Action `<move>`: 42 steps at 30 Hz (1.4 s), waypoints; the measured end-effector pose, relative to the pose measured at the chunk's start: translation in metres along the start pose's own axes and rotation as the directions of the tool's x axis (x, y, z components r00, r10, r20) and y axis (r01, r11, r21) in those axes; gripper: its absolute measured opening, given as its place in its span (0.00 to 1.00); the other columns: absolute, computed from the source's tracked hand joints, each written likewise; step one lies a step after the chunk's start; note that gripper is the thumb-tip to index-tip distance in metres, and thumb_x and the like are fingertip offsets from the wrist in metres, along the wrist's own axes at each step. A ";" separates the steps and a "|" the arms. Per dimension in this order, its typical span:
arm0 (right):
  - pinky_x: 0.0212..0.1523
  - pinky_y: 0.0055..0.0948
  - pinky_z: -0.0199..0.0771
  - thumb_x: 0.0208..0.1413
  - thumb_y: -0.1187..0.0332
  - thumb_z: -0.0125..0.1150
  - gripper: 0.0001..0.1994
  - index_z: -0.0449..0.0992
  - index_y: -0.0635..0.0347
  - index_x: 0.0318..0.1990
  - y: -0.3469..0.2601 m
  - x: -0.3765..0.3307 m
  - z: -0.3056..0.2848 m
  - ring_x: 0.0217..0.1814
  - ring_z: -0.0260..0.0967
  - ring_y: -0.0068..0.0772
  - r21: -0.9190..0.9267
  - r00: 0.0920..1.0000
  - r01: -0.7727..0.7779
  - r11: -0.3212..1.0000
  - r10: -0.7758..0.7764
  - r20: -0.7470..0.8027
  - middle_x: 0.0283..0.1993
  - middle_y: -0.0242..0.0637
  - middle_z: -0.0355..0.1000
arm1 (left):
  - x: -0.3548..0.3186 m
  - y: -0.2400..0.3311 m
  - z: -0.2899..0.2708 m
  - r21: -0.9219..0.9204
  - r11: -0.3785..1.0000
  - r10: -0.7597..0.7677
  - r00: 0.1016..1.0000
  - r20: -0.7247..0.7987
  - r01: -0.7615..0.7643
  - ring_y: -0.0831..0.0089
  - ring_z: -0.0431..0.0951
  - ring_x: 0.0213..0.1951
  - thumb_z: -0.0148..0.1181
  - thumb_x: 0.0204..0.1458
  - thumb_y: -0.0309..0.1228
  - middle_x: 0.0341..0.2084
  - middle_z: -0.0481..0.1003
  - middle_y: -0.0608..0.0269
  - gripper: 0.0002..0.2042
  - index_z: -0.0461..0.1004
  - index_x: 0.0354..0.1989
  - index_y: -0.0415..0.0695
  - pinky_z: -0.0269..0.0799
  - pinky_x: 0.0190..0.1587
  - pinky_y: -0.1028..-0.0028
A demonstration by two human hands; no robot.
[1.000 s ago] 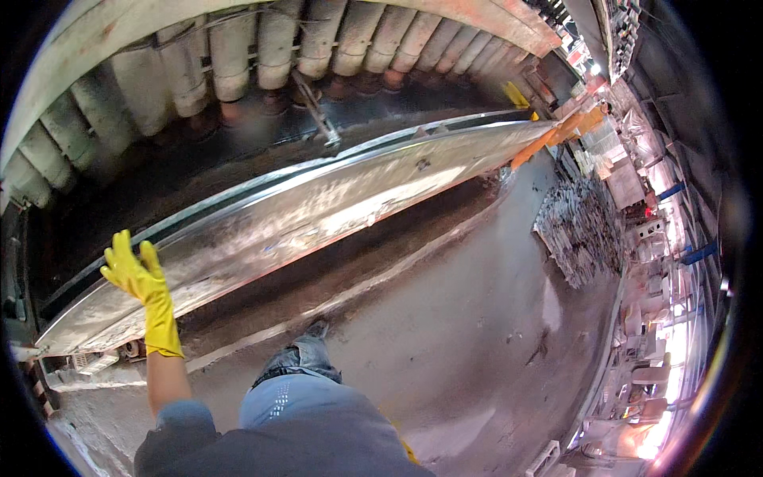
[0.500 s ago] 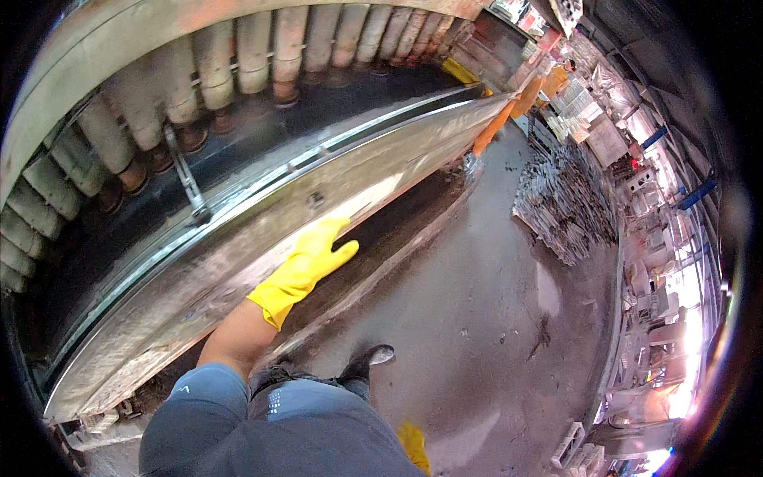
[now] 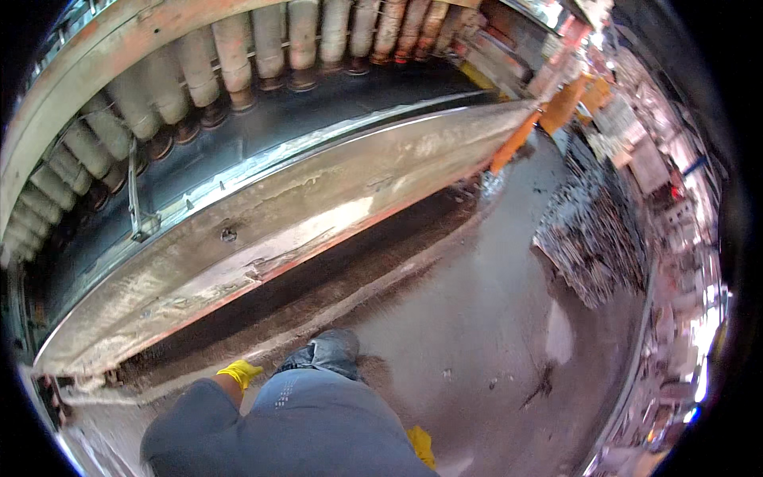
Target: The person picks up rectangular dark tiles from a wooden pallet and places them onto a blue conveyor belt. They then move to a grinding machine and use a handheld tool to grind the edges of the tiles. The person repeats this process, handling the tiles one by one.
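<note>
Left hand (image 3: 239, 372) in a yellow rubber glove, low beside the knee, only partly visible above the grey sleeve; cannot tell whether fingers are spread or curled; holds nothing visible. Right hand (image 3: 421, 445), also yellow-gloved, mostly hidden behind the grey-clad leg; state cannot be told. Nearest item: long shiny metal trough (image 3: 302, 215), lying ahead across the view, apart from both hands. Dark shoe (image 3: 332, 350) on wet concrete floor (image 3: 477, 334).

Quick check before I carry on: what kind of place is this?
Likely a factory floor: a long worn metal trough runs under a row of upright cylinders, with a heap of metal parts on stained concrete.
</note>
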State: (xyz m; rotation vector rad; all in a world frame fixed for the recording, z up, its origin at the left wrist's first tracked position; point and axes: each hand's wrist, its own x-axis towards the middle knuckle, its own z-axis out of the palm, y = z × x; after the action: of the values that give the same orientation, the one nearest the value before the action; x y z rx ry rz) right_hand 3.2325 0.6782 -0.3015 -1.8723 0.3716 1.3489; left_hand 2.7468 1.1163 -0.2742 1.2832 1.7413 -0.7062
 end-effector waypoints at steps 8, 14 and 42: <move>0.51 0.39 0.80 0.75 0.54 0.48 0.21 0.72 0.54 0.67 -0.247 0.169 -0.072 0.54 0.80 0.46 -0.046 0.893 0.439 0.897 -0.430 0.130 0.61 0.47 0.79 | 0.058 0.253 -0.016 -0.052 0.963 0.265 0.964 -0.016 -0.265 0.41 0.78 0.61 0.64 0.53 0.62 0.55 0.81 0.36 0.37 0.83 0.53 0.35 0.72 0.63 0.54; 0.54 0.33 0.81 0.72 0.57 0.61 0.21 0.76 0.63 0.64 -0.403 0.147 -0.055 0.54 0.80 0.36 -0.291 0.850 0.520 0.803 -0.452 0.271 0.58 0.41 0.81 | 0.075 0.507 -0.056 -0.134 0.813 0.545 0.821 -0.170 -0.567 0.45 0.75 0.65 0.61 0.56 0.60 0.59 0.78 0.38 0.38 0.79 0.61 0.35 0.70 0.68 0.58; 0.37 0.35 0.78 0.70 0.53 0.63 0.17 0.76 0.54 0.54 -0.911 0.455 -0.412 0.37 0.79 0.38 -0.134 0.950 0.305 0.943 -0.312 -0.031 0.46 0.39 0.81 | -0.029 0.941 0.061 -0.107 0.972 0.216 0.976 0.029 -0.212 0.53 0.87 0.47 0.56 0.61 0.54 0.43 0.85 0.45 0.26 0.85 0.50 0.43 0.80 0.46 0.56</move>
State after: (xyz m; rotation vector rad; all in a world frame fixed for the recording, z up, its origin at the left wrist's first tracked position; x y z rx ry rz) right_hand 4.2622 1.0602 -0.2727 -1.9767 0.0123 1.1346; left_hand 3.6599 1.3510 -0.2432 1.3509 1.5575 -0.5081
